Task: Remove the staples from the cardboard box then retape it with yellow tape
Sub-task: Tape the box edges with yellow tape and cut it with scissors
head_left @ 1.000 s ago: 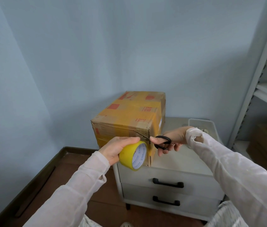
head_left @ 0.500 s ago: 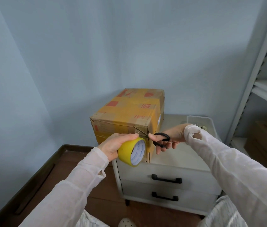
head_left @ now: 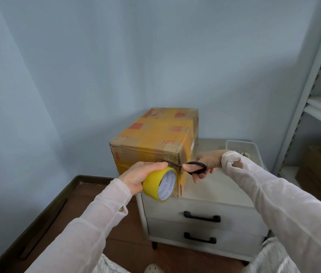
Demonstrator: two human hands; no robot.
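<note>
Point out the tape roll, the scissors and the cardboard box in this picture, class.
tape roll (head_left: 153, 183), head view: on its yellow outer band.
scissors (head_left: 196, 168), head view: on the black handle loop.
cardboard box (head_left: 155, 136), head view: on its taped top face.

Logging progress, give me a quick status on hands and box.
Left hand grips tape roll against cardboard box. Right hand works scissors at tape. Nothing obstructing.

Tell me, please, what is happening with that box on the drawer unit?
A person is retaping the cardboard box on the white drawer unit. The left hand holds a yellow tape roll against the box's near end. The right hand holds black scissors, blades at the tape beside the roll, apparently cutting it.
</note>
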